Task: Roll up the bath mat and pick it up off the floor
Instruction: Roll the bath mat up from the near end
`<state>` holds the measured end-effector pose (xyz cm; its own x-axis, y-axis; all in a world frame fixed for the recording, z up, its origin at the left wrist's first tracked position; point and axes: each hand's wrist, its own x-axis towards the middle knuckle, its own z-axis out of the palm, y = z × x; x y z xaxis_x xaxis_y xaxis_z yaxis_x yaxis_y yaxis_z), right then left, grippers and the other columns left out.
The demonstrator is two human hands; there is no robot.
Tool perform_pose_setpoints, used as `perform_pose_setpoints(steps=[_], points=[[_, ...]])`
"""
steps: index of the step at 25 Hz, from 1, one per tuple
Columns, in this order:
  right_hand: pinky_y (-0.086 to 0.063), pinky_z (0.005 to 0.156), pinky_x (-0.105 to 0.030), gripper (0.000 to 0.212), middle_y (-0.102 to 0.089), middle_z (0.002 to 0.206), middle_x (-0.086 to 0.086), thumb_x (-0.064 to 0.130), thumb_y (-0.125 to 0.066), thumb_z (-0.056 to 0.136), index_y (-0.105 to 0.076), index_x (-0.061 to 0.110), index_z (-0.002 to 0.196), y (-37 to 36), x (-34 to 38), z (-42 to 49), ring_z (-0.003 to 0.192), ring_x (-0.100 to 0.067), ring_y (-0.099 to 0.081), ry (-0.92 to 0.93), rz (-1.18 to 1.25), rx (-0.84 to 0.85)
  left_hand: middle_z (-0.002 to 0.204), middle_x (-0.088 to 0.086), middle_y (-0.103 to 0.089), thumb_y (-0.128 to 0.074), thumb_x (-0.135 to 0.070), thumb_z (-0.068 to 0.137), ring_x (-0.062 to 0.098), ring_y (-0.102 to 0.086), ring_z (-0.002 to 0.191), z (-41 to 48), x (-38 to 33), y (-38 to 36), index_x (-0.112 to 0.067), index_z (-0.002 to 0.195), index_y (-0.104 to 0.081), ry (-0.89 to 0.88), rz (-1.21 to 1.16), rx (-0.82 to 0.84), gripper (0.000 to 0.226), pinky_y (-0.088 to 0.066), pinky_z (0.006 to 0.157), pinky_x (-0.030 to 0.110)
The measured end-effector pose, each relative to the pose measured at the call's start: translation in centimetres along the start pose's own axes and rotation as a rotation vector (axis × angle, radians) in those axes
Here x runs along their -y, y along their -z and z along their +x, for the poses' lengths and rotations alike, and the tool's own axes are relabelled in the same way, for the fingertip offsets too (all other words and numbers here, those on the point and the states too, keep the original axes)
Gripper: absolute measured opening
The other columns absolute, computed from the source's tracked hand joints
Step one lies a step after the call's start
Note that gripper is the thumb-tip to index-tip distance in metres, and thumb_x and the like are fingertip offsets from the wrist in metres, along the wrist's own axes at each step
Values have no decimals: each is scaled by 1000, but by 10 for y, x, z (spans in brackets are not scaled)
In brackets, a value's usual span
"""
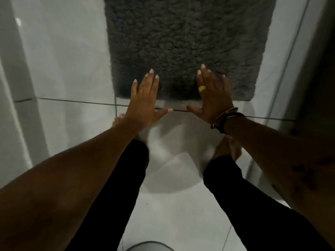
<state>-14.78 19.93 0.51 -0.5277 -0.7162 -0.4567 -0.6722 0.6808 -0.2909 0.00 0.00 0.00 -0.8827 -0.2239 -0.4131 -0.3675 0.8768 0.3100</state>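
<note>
A dark grey shaggy bath mat lies flat on the white tiled floor, stretching from the top of the view down to its near edge at mid-height. My left hand hovers over the mat's near left edge, fingers spread, palm down, holding nothing. My right hand, with a yellow ring and wrist bangles, is spread the same way over the near edge toward the right. Whether the fingertips touch the pile I cannot tell.
White floor tiles with dark grout lines flank the mat. A pale wall or door frame runs along the right. My legs in black trousers and bare feet stand just short of the mat. A grey rounded object shows at the bottom edge.
</note>
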Motion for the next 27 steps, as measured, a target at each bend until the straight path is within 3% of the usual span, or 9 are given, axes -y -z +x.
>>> perform_pose_setpoints(steps=[4, 6, 11, 14, 16, 18, 21, 24, 27], points=[[-12, 113, -66, 100, -14, 163, -17, 66, -50, 82, -16, 5, 154, 1, -5, 9, 148, -35, -18, 69, -175, -49, 167, 23, -12, -50, -84, 77, 35, -12, 154, 20, -15, 2, -4, 158, -12, -47, 50, -96, 119, -3, 122, 57], [-22, 109, -68, 88, -25, 159, -21, 55, -55, 87, -25, 4, 152, -83, -50, 67, 143, -38, -31, 99, -245, -72, 165, 25, -17, -50, -86, 76, 37, -15, 153, 75, 16, -84, -1, 157, -16, -48, 44, -109, 121, -5, 120, 61], [-46, 93, -63, 22, -69, 119, -23, 12, -58, 95, -71, 0, 108, -85, -52, 71, 102, -39, -68, 358, -410, -425, 162, 24, -29, -60, -67, 84, 35, -24, 150, 55, 8, -95, -1, 155, -24, -172, 199, -185, 103, -13, 118, 63], [-38, 104, -54, 35, -69, 118, -15, 14, -38, 103, -71, 3, 108, -64, -43, 77, 108, -35, -63, 317, -262, -260, 159, 22, -38, -67, -31, 92, 33, -34, 147, 56, 5, -94, -4, 152, -32, -154, 288, -292, 75, -19, 118, 59], [-40, 99, -54, 30, -70, 111, -16, 10, -44, 100, -73, 1, 98, -47, -47, 87, 103, -37, -64, 299, -228, -300, 158, 20, -40, -65, -16, 93, 33, -36, 147, 73, 6, -85, -6, 152, -34, -154, 334, -367, 67, -20, 118, 58], [-43, 95, -62, 18, -70, 106, -20, 13, -60, 92, -73, 0, 90, -30, -43, 97, 101, -39, -65, 218, -229, -423, 159, 17, -39, -58, -17, 99, 32, -36, 148, 91, 13, -78, -7, 154, -34, -152, 359, -362, 61, -21, 119, 57], [-30, 106, -64, 45, -56, 133, -21, 38, -55, 91, -60, 6, 122, -25, -25, 106, 126, -37, -49, -49, -173, -461, 162, 17, -34, -41, -26, 105, 32, -32, 149, 121, 30, -66, -6, 155, -31, -166, 345, -311, 54, -19, 120, 57], [-15, 114, -59, 68, -32, 156, -20, 49, -43, 95, -37, 6, 147, -48, 0, 92, 144, -35, -27, 0, -113, -382, 163, 19, -31, -31, -32, 106, 33, -28, 151, 150, 38, -49, -4, 154, -31, -182, 289, -269, 55, -16, 121, 56], [-15, 116, -61, 73, -27, 159, -20, 50, -47, 95, -31, 5, 151, -65, -1, 103, 146, -36, -24, 33, -130, -269, 163, 20, -30, -25, -39, 106, 32, -27, 151, 171, 39, -35, -4, 152, -35, -170, 281, -237, 59, -15, 121, 56]])
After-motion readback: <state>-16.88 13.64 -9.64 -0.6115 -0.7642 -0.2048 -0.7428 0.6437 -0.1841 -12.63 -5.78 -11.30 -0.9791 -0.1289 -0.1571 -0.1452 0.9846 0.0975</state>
